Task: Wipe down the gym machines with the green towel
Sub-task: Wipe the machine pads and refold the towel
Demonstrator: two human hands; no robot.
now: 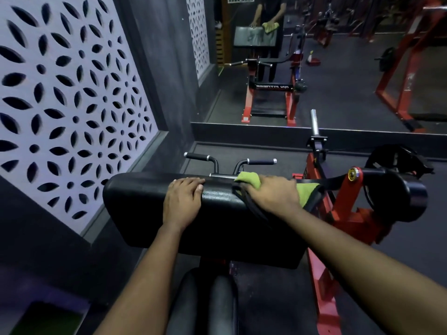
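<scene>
Head view: right hand (273, 194) grips the bunched green towel (249, 179) on the black pad (145, 201); left hand (183, 199) rests flat.

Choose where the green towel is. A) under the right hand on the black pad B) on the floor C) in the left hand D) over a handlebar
A: the right hand holds the green towel against the black pad; the left hand rests bare beside it.

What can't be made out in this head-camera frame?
Head view: the grip of the right hand on the green towel, covered by the hand's own back.
Head view: the seat, cut off by the bottom edge.
Head view: a red object reflected in the mirror, too small.
</scene>
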